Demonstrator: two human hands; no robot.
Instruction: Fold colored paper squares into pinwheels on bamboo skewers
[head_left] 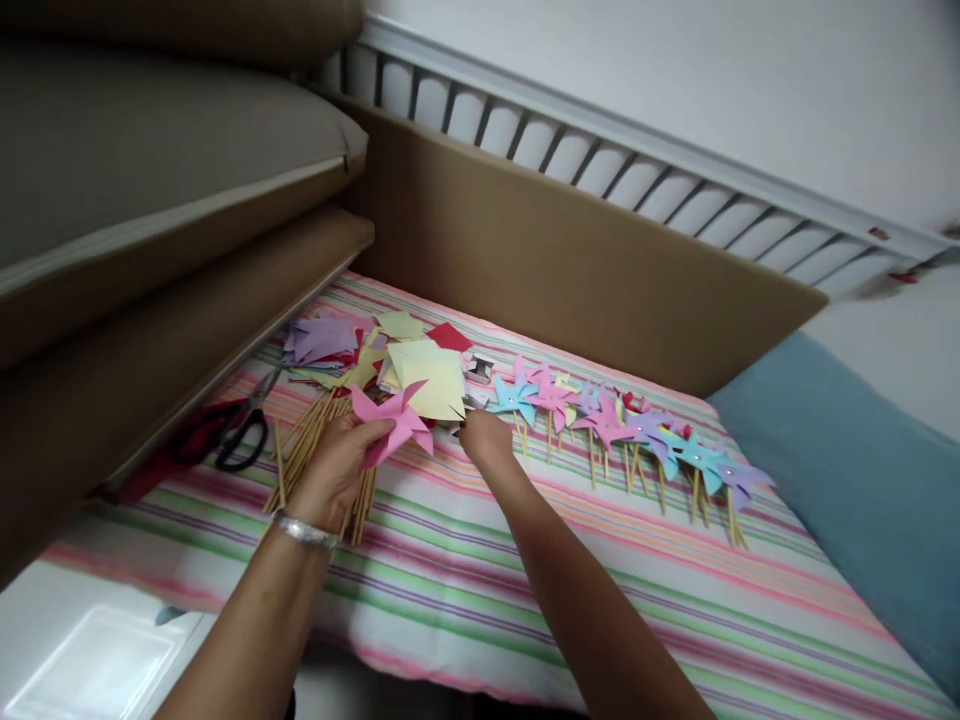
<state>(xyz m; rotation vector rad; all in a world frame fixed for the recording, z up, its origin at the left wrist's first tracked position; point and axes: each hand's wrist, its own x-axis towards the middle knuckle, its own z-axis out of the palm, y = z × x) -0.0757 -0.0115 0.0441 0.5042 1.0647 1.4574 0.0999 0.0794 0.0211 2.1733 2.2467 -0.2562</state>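
Note:
My left hand (335, 467), with a silver bracelet at the wrist, holds a pink paper pinwheel (397, 420) above a bundle of wooden sticks (304, 447). My right hand (486, 437) reaches forward with its fingers curled down onto the striped cloth (525, 590), just below a pile of yellow paper squares (431, 380). What it touches is hidden under the fingers. A row of finished pinwheels on sticks (630, 430), blue, pink and purple, runs to the right of it.
Black-handled scissors (247, 425) lie at the left near stacked brown cushions (150, 260). Purple paper pieces (322, 338) and a red piece (450, 336) lie at the back. A brown board (570, 260) stands behind, a blue cushion (862, 480) at right.

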